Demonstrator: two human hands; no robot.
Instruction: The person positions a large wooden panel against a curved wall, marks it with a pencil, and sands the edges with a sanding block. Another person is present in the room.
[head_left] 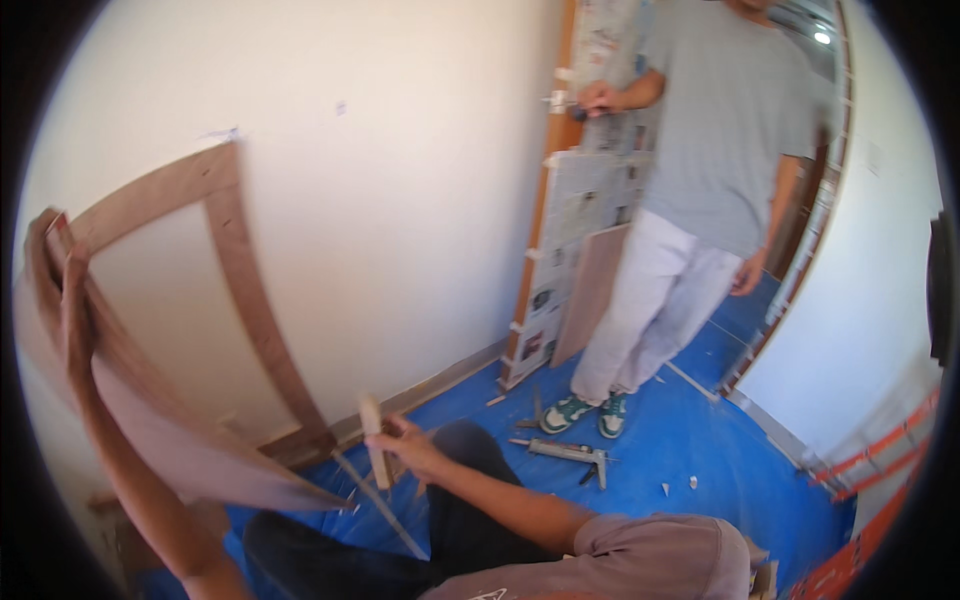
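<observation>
Right hand (412, 450) has its fingers wrapped on a short wooden block (376, 445) beside the bent knee (464, 442); left hand (75, 285) is up at a tilted wood panel's (180, 420) edge, can't really tell its grip. Further out, a caulking gun (570, 450) lies on blue sheeting (730, 470) near a standing person (715, 150).

Nothing legible — even on the newspaper sheets (582, 208) (print too small).

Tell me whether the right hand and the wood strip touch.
Touching. The head view shows the right hand gripping the wood strip, fingers against it.
</observation>
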